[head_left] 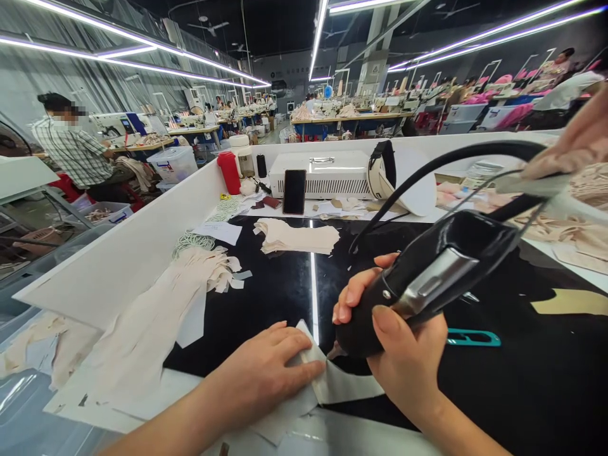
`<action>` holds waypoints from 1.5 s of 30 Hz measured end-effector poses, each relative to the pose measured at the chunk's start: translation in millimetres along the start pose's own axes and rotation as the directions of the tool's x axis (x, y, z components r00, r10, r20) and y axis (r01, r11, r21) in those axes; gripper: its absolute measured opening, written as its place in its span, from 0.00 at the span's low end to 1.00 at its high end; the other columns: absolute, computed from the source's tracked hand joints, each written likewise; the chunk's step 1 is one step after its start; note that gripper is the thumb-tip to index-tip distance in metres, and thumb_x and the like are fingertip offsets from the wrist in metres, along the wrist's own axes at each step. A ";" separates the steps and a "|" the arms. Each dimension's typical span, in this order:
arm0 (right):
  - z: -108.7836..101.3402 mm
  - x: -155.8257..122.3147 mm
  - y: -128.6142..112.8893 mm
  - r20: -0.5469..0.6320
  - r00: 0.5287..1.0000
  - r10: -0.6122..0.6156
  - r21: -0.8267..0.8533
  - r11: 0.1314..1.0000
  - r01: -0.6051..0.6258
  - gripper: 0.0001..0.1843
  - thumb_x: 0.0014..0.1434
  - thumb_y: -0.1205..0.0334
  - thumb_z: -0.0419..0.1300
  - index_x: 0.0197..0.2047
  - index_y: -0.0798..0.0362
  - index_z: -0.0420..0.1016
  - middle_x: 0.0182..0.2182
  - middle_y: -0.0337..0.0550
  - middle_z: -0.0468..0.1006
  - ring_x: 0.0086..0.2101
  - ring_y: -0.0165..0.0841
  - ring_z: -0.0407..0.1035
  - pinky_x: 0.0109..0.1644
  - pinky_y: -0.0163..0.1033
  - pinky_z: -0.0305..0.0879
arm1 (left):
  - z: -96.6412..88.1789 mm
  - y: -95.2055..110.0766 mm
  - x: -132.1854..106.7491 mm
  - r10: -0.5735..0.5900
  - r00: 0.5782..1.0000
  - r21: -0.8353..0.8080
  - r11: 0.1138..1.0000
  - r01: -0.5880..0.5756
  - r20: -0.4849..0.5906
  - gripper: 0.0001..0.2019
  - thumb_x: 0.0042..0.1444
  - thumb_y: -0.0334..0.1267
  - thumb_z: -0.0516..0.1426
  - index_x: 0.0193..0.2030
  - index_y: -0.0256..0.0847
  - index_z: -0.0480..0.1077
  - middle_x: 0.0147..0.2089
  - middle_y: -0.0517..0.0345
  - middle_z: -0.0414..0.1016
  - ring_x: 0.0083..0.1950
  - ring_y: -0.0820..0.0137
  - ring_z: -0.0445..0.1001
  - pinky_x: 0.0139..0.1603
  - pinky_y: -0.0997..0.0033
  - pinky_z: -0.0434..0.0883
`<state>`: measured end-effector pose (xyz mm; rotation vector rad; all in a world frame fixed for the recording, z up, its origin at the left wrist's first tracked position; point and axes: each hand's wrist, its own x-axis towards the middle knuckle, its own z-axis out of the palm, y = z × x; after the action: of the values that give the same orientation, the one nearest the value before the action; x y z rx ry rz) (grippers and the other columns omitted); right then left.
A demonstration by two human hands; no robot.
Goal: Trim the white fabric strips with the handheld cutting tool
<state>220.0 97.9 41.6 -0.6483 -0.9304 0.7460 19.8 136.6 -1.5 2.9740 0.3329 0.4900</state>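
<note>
Right hand (pixel 411 354) wrapped around a black handheld tool (pixel 422 278), its tip at a pale piece (pixel 349 383) on the black surface (pixel 475 392), left hand (pixel 270 361) pressed flat over that piece, fingers unclenched, far-wall lettering (pixel 301 73) too small to read

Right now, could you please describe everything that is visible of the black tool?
The tool has a glossy, rounded black body, seemingly plastic, with a long silver lever, a small round rivet and a pointed tip. It lies in the grip of the right hand, tilted, tip down toward the picture's left. The tip is at the pale piece; contact is unclear. A black cable arches above its body.
</note>
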 end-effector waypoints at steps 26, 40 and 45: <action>-38.1 -9.6 -20.4 -0.005 0.999 -0.053 -0.135 0.989 0.052 0.19 0.64 0.55 0.71 0.55 0.43 0.72 0.32 0.36 0.79 0.27 0.34 0.74 0.31 0.41 0.76 | 17.6 25.8 21.2 -0.060 0.997 -0.056 0.997 0.058 -0.039 0.10 0.76 0.27 0.50 0.57 0.34 0.71 0.45 0.49 0.76 0.48 0.63 0.77 0.51 0.64 0.80; -22.3 -5.8 -19.3 -0.056 0.998 -0.022 -0.089 0.996 0.017 0.22 0.61 0.50 0.73 0.53 0.43 0.71 0.31 0.35 0.78 0.26 0.34 0.73 0.30 0.41 0.73 | 18.2 31.0 14.9 0.001 0.997 0.052 0.999 0.004 -0.083 0.13 0.75 0.26 0.48 0.58 0.29 0.71 0.47 0.45 0.77 0.51 0.60 0.77 0.54 0.63 0.81; -19.4 -8.7 -18.5 -0.029 1.000 0.007 -0.055 0.998 -0.008 0.23 0.61 0.51 0.73 0.55 0.43 0.70 0.32 0.34 0.78 0.27 0.32 0.73 0.31 0.40 0.74 | 19.5 35.5 16.9 0.001 0.996 0.029 1.000 0.002 -0.086 0.12 0.74 0.25 0.51 0.59 0.28 0.71 0.48 0.44 0.76 0.51 0.60 0.76 0.55 0.61 0.80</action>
<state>238.8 77.0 43.0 -0.7095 -0.9250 0.7181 48.7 104.7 -9.7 2.9865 0.3514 0.6200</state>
